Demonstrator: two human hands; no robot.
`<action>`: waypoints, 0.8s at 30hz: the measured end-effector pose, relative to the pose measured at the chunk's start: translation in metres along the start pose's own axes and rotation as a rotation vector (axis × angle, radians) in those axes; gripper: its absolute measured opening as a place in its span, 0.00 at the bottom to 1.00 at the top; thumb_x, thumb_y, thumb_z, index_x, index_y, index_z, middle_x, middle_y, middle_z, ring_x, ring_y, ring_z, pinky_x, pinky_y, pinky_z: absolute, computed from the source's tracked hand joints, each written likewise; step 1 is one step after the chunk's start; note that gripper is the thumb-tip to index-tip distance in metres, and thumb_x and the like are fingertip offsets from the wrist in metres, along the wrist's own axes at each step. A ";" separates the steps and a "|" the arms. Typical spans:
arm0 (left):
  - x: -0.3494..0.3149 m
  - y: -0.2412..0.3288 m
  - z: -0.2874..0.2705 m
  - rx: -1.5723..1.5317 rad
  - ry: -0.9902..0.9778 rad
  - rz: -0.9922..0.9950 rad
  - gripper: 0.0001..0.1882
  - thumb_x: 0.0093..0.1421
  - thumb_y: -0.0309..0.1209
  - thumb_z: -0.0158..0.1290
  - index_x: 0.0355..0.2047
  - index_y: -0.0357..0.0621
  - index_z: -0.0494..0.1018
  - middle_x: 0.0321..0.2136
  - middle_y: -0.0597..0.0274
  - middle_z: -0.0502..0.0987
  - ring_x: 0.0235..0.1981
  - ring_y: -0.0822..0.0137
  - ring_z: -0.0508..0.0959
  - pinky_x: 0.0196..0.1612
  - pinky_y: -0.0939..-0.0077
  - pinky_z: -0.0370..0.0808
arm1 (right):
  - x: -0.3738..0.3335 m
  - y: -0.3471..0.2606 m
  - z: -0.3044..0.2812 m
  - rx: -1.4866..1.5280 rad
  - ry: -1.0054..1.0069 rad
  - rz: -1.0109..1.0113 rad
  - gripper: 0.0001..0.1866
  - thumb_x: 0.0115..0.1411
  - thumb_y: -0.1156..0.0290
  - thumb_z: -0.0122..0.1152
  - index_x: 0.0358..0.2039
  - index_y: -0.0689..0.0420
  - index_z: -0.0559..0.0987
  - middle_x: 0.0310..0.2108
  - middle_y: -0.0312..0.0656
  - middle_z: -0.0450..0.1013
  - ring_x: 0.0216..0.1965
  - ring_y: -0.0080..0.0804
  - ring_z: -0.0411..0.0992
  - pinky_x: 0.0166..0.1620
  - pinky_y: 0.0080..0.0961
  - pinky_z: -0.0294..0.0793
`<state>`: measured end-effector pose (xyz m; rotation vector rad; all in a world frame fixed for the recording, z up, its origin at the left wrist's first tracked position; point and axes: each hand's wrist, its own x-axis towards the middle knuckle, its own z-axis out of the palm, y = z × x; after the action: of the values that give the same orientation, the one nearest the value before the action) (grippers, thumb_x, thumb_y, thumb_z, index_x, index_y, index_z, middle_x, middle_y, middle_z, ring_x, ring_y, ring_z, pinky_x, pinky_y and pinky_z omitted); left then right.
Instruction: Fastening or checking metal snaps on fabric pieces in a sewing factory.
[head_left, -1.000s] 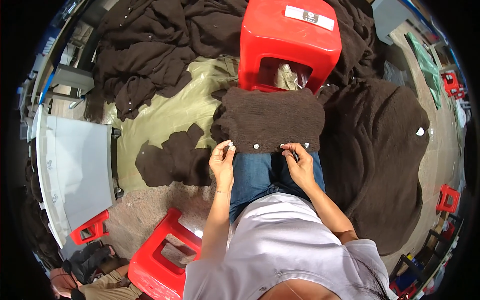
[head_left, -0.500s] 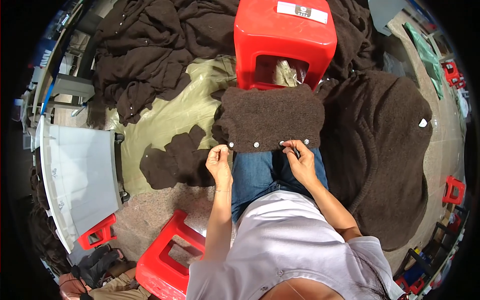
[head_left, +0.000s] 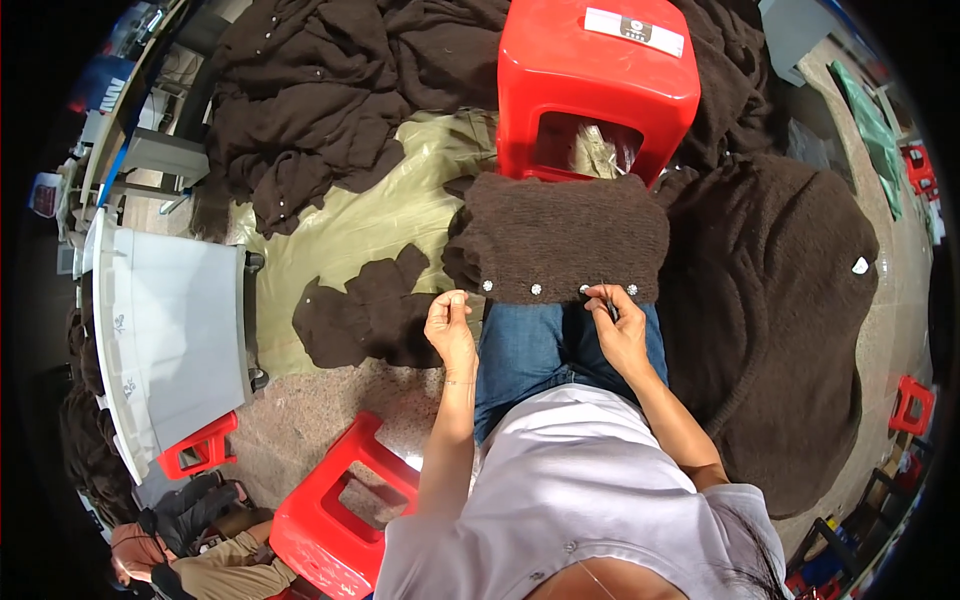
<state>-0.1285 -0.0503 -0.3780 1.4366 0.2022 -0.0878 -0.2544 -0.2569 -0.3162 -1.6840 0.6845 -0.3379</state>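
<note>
A dark brown knitted garment (head_left: 570,235) lies folded across my lap, its near edge lined with several pale, shiny buttons (head_left: 536,289). My right hand (head_left: 622,335) is closed at that edge, thumb and forefinger pinching the third button from the left. Something thin and dark shows between its fingers, too small to name. Just left of the garment's corner, my left hand (head_left: 453,335) is raised with fingertips pressed together. Whatever it pinches, if anything, is too fine to see.
A red plastic stool (head_left: 600,75) stands beyond the garment; another red stool (head_left: 335,520) is at my left. Brown knitwear (head_left: 310,110) lies on yellowish sheeting (head_left: 400,210), and a large brown pile (head_left: 790,330) is on my right. A white wheeled bin (head_left: 180,340) and a seated person (head_left: 220,575) are left.
The whole scene has shifted slightly to the right in view. Both hands keep nearly the same pose, the right one still at the third button.
</note>
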 end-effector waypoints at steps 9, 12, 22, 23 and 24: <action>0.000 0.013 0.009 -0.033 -0.131 -0.050 0.14 0.64 0.26 0.54 0.50 0.36 0.73 0.41 0.56 0.80 0.32 0.76 0.74 0.38 0.83 0.71 | 0.001 0.007 0.001 -0.013 -0.007 -0.025 0.09 0.61 0.78 0.54 0.41 0.63 0.78 0.30 0.36 0.76 0.32 0.17 0.70 0.37 0.15 0.69; -0.001 0.015 0.015 -0.051 -0.225 -0.063 0.19 0.60 0.18 0.56 0.52 0.36 0.72 0.42 0.59 0.79 0.42 0.74 0.77 0.49 0.81 0.72 | 0.000 0.006 0.001 -0.035 -0.009 -0.009 0.09 0.61 0.78 0.54 0.41 0.63 0.78 0.30 0.36 0.76 0.32 0.17 0.70 0.37 0.15 0.69; 0.006 0.017 0.011 0.444 -0.245 0.367 0.06 0.55 0.18 0.58 0.35 0.36 0.77 0.33 0.58 0.76 0.32 0.69 0.76 0.35 0.78 0.75 | 0.000 -0.002 0.008 -0.037 -0.104 -0.001 0.10 0.64 0.71 0.54 0.42 0.63 0.78 0.31 0.38 0.76 0.33 0.21 0.73 0.39 0.19 0.71; 0.005 0.023 0.012 0.443 -0.246 0.365 0.06 0.55 0.18 0.58 0.35 0.36 0.77 0.33 0.58 0.76 0.32 0.69 0.76 0.35 0.78 0.75 | 0.000 -0.006 0.011 -0.041 -0.155 -0.003 0.13 0.65 0.67 0.54 0.42 0.62 0.78 0.32 0.41 0.77 0.34 0.24 0.75 0.40 0.22 0.73; 0.002 0.029 0.013 0.478 -0.251 0.423 0.04 0.56 0.17 0.57 0.33 0.35 0.76 0.35 0.58 0.75 0.31 0.71 0.75 0.35 0.79 0.74 | -0.001 -0.021 0.011 -0.029 -0.247 0.050 0.20 0.69 0.56 0.49 0.42 0.62 0.78 0.28 0.38 0.74 0.32 0.24 0.73 0.39 0.22 0.72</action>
<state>-0.1203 -0.0595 -0.3484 1.8966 -0.3529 0.0344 -0.2437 -0.2457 -0.2985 -1.6979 0.5490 -0.0821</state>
